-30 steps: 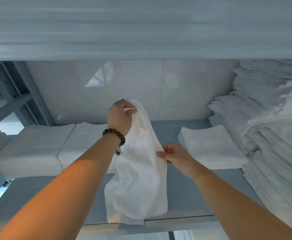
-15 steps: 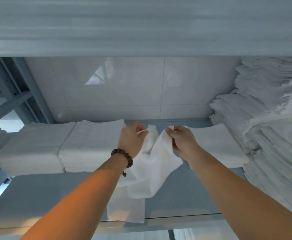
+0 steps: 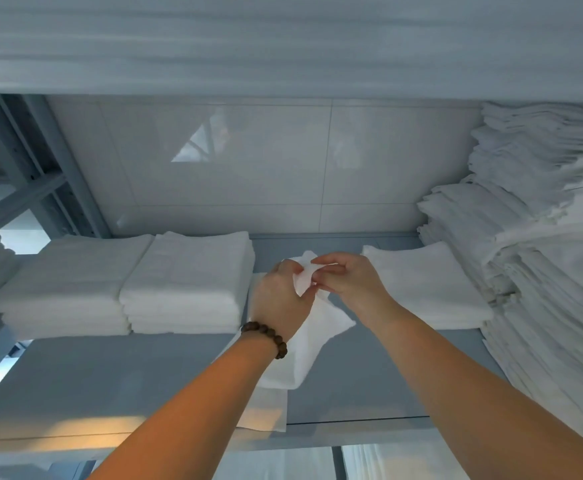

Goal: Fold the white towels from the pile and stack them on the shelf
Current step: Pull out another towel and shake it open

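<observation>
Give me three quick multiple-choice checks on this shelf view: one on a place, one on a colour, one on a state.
1. Relative to the loose towel, where do the two side-by-side folded stacks sit on the shelf?
A) to its left
B) to its right
C) under it

2. What colour are the beads of the bracelet?
A) white
B) brown
C) blue

3. How is the loose towel held?
A) by one hand only
B) lying free, unheld
C) pinched by both hands

Answers:
1 A, both folded stacks lie left of the towel, near the back wall.
2 B, the beads on the left wrist are dark brown.
3 C, the left hand and the right hand meet at the towel's top and both pinch it.
</observation>
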A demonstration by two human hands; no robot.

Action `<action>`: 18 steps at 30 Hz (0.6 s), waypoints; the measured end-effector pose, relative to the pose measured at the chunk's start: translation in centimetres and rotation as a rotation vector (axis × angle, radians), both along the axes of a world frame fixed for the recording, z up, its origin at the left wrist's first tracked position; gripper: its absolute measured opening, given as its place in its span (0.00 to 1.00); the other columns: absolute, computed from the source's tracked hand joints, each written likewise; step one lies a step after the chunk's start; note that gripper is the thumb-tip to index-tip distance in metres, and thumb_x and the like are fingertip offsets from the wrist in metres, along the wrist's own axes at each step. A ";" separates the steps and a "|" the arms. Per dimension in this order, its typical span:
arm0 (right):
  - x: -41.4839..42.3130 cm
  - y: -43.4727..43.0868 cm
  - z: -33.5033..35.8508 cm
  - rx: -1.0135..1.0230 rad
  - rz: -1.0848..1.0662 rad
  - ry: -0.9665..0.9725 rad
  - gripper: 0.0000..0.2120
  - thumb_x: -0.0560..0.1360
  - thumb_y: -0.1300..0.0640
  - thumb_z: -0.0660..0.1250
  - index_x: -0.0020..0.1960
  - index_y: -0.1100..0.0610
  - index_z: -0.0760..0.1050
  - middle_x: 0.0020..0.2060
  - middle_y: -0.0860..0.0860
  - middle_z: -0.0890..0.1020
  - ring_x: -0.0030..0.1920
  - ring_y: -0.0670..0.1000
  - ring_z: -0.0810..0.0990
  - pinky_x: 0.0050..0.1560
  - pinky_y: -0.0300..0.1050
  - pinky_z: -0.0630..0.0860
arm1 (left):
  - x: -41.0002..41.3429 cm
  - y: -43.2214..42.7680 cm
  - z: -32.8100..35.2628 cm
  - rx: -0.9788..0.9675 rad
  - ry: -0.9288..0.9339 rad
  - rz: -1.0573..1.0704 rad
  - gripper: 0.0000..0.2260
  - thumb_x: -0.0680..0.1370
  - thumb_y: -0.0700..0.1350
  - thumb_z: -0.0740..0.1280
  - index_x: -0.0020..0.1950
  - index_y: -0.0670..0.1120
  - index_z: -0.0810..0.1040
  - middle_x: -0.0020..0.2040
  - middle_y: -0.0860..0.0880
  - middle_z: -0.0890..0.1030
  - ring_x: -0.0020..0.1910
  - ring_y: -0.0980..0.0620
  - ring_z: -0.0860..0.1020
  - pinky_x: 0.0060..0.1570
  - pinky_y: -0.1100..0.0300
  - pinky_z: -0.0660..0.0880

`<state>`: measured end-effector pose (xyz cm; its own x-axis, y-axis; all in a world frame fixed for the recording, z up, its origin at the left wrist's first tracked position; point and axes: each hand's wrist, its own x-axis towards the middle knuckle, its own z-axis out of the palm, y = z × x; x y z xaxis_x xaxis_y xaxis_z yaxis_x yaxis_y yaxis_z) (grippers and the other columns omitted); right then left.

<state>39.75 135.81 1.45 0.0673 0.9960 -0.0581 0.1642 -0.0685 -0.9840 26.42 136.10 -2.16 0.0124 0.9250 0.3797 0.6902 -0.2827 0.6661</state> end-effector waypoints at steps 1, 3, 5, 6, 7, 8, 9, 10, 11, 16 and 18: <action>0.0 0.0 0.0 0.018 -0.011 -0.042 0.09 0.69 0.66 0.72 0.49 0.60 0.81 0.44 0.58 0.84 0.47 0.56 0.83 0.56 0.50 0.79 | 0.1 -0.1 0.0 0.008 0.027 0.018 0.08 0.72 0.46 0.68 0.49 0.45 0.76 0.42 0.51 0.78 0.39 0.49 0.78 0.35 0.63 0.69; -0.1 0.0 0.2 0.069 -0.034 -0.155 0.06 0.67 0.62 0.74 0.44 0.57 0.82 0.41 0.54 0.85 0.45 0.54 0.83 0.54 0.51 0.79 | 0.2 -0.3 0.0 -0.001 0.024 0.059 0.04 0.71 0.41 0.64 0.45 0.45 0.75 0.38 0.52 0.75 0.35 0.49 0.76 0.29 0.65 0.63; -0.2 0.0 0.4 0.124 -0.046 -0.248 0.03 0.66 0.61 0.74 0.40 0.57 0.82 0.37 0.51 0.85 0.41 0.51 0.82 0.51 0.51 0.78 | 0.4 -0.6 0.1 -0.002 0.000 0.102 0.01 0.72 0.42 0.64 0.41 0.47 0.73 0.35 0.53 0.73 0.32 0.51 0.72 0.27 0.65 0.60; -0.2 -0.1 0.4 0.151 -0.041 -0.278 0.02 0.67 0.60 0.73 0.39 0.57 0.82 0.36 0.51 0.84 0.40 0.50 0.82 0.49 0.49 0.78 | 0.6 -0.8 0.2 -0.004 -0.007 0.127 0.03 0.72 0.44 0.64 0.40 0.47 0.71 0.34 0.53 0.73 0.31 0.51 0.71 0.26 0.65 0.60; -0.2 -0.3 0.5 0.177 -0.032 -0.306 0.03 0.67 0.59 0.73 0.37 0.58 0.81 0.34 0.51 0.84 0.39 0.50 0.83 0.47 0.48 0.78 | 0.7 -0.8 0.3 -0.007 -0.008 0.142 0.05 0.73 0.46 0.65 0.40 0.48 0.71 0.34 0.53 0.74 0.31 0.52 0.71 0.25 0.64 0.61; -0.3 -0.4 0.4 0.199 -0.022 -0.334 0.05 0.68 0.58 0.73 0.36 0.58 0.81 0.32 0.50 0.84 0.37 0.49 0.82 0.44 0.47 0.78 | 0.9 -0.9 0.3 -0.013 -0.006 0.145 0.06 0.73 0.48 0.65 0.40 0.47 0.71 0.34 0.53 0.74 0.31 0.52 0.72 0.25 0.64 0.61; -0.2 -0.4 0.4 0.213 -0.014 -0.364 0.06 0.68 0.56 0.73 0.35 0.58 0.80 0.30 0.49 0.83 0.35 0.48 0.81 0.42 0.45 0.77 | 1.1 -0.9 0.3 -0.010 -0.003 0.132 0.05 0.73 0.48 0.65 0.41 0.47 0.73 0.35 0.52 0.75 0.31 0.52 0.72 0.26 0.64 0.62; 0.0 -0.4 0.3 0.218 -0.009 -0.391 0.08 0.68 0.55 0.73 0.34 0.58 0.80 0.29 0.49 0.82 0.33 0.47 0.80 0.40 0.44 0.76 | 1.2 -0.9 0.3 -0.007 0.010 0.111 0.03 0.73 0.45 0.64 0.42 0.46 0.74 0.36 0.51 0.76 0.32 0.51 0.72 0.26 0.65 0.62; 0.2 -0.4 0.2 0.216 -0.014 -0.413 0.09 0.68 0.54 0.73 0.33 0.58 0.79 0.28 0.49 0.82 0.32 0.46 0.79 0.38 0.43 0.74 | 1.1 -0.8 0.2 0.000 0.032 0.091 0.02 0.73 0.41 0.63 0.43 0.45 0.75 0.37 0.49 0.78 0.32 0.51 0.72 0.27 0.65 0.62; 2.9 0.8 -0.6 0.183 -0.148 -0.414 0.11 0.69 0.54 0.72 0.33 0.60 0.78 0.29 0.51 0.83 0.36 0.51 0.82 0.42 0.43 0.75 | -1.1 -0.7 -0.7 -0.037 0.007 0.016 0.11 0.73 0.38 0.64 0.54 0.45 0.80 0.49 0.48 0.82 0.46 0.48 0.80 0.46 0.62 0.74; 4.0 1.2 -1.1 0.177 -0.162 -0.440 0.10 0.70 0.54 0.72 0.33 0.59 0.78 0.28 0.49 0.82 0.36 0.50 0.81 0.42 0.42 0.73 | -2.2 -0.5 -0.9 -0.053 -0.025 -0.019 0.12 0.73 0.39 0.65 0.54 0.47 0.80 0.51 0.51 0.82 0.48 0.51 0.79 0.48 0.65 0.72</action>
<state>43.73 136.96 0.37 0.2020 0.9628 0.1797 0.5675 0.0345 -0.8227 24.27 135.57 -3.07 0.0215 0.9436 0.3304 0.6682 -0.2594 0.6973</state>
